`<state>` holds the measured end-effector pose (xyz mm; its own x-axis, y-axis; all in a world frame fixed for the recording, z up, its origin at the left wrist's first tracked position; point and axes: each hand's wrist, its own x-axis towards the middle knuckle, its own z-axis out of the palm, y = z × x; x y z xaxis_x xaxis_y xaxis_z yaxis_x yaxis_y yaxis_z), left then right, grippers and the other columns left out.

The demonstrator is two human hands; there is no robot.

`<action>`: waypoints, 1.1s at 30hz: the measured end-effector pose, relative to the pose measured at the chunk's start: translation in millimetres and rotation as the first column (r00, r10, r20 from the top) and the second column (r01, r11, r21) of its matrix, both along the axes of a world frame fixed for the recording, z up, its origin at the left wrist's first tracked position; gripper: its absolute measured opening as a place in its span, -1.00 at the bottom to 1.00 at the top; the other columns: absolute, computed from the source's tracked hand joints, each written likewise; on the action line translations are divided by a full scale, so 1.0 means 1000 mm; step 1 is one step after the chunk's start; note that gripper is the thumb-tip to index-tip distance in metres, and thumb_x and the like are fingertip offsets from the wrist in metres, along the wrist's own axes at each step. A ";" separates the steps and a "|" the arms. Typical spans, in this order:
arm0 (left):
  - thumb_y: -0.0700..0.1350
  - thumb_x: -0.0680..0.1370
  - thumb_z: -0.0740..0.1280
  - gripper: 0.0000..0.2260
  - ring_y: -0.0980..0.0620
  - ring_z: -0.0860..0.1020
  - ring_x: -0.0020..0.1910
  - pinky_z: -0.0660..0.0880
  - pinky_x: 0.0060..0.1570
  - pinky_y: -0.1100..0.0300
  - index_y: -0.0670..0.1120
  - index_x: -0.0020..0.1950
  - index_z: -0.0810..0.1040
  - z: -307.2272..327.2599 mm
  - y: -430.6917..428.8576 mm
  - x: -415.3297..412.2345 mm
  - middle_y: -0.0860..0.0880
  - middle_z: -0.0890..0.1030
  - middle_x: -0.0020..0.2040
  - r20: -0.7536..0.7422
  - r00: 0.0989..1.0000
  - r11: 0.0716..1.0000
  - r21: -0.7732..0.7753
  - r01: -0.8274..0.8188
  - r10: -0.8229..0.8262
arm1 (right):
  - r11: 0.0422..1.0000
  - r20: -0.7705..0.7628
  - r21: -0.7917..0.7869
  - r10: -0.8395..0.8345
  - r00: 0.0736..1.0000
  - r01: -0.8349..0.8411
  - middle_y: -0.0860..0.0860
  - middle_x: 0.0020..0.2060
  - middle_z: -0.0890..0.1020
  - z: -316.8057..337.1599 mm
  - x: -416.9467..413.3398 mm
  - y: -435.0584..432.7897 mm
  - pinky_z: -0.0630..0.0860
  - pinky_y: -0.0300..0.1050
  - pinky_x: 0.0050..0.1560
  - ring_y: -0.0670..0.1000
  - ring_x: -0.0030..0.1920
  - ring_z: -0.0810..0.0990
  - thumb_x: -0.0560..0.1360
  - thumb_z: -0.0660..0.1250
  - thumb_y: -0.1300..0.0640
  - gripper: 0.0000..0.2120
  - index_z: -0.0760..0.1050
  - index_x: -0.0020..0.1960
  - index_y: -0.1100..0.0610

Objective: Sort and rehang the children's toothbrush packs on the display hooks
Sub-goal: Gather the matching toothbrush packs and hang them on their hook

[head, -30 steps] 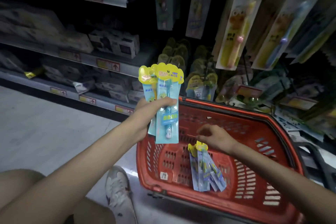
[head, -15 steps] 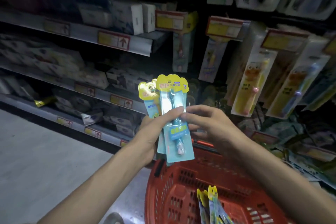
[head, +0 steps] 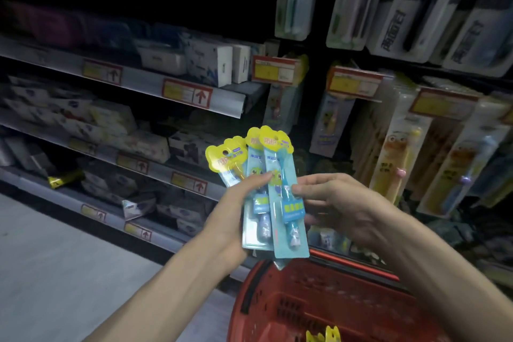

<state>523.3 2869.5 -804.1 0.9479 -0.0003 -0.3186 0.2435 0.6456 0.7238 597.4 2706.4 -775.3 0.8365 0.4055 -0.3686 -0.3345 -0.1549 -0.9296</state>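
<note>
My left hand (head: 231,212) grips a fanned bunch of blue toothbrush packs (head: 258,194) with yellow header cards, held upright in front of the shelves. My right hand (head: 336,203) pinches the right edge of the front pack (head: 288,216), which has slid a little apart from the others. More packs with yellow tops (head: 323,336) lie in the red basket (head: 319,300) below. Display hooks with price tags (head: 352,82) carry yellow children's toothbrush packs (head: 394,164) at the right.
Shelves with boxed goods (head: 211,64) and red-arrow price labels (head: 188,94) run along the left. Adult toothbrush packs (head: 397,16) hang at the top right. Pale floor (head: 55,272) lies at the lower left.
The view has tilted up from the basket to the shelves. My right hand left the basket and came up to the bunch, where it now pinches the front pack.
</note>
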 end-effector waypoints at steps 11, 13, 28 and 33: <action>-0.08 0.45 0.58 -0.80 -0.13 0.71 -0.28 0.67 -0.02 -0.22 -0.09 0.01 0.67 -0.002 -0.003 0.002 -0.07 0.75 -0.27 0.032 0.950 0.908 0.287 -0.305 0.310 | 0.962 0.197 0.035 -0.273 0.942 0.272 0.29 0.00 0.71 -0.003 0.004 0.004 0.58 0.10 -0.11 0.19 -0.14 0.64 0.51 0.39 0.26 -0.92 0.61 -0.01 0.15; -0.09 0.46 0.57 -0.84 -0.11 0.69 -0.31 0.66 0.01 -0.17 -0.06 -0.08 0.62 -0.002 0.001 0.001 -0.02 0.72 -0.37 0.043 0.944 0.892 0.316 -0.324 0.327 | 0.959 0.247 0.047 -0.282 0.927 0.279 0.27 0.03 0.74 -0.007 0.010 0.008 0.63 0.02 -0.17 0.16 -0.17 0.69 0.56 0.38 0.27 -0.89 0.66 0.05 0.17; 0.12 0.14 0.66 -0.37 -0.19 0.76 -0.09 0.66 -0.02 -0.33 -0.09 0.14 0.68 -0.019 0.021 0.036 -0.11 0.78 -0.05 0.181 0.921 0.763 0.517 -0.387 0.345 | 0.890 0.460 0.234 -0.455 0.763 0.390 -0.03 -0.13 0.74 -0.037 0.060 0.045 0.67 -0.16 -0.10 -0.12 -0.16 0.74 0.55 0.48 0.22 -0.87 0.63 0.08 0.11; -0.08 0.40 0.60 -0.76 -0.19 0.76 -0.18 0.68 -0.06 -0.30 -0.11 0.02 0.74 -0.021 0.015 0.043 -0.12 0.78 -0.13 0.197 0.917 0.733 0.554 -0.396 0.346 | 0.846 0.432 0.311 -0.531 0.728 0.433 -0.03 -0.25 0.75 -0.048 0.083 0.050 0.60 -0.28 -0.32 -0.18 -0.32 0.69 0.54 0.47 0.26 -0.90 0.65 0.02 0.10</action>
<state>566.7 2884.1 -825.5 0.8545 0.5146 -0.0708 0.0019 0.1333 0.9911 680.3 2756.7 -823.4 0.9806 -0.0870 0.1757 0.1829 0.0831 -0.9796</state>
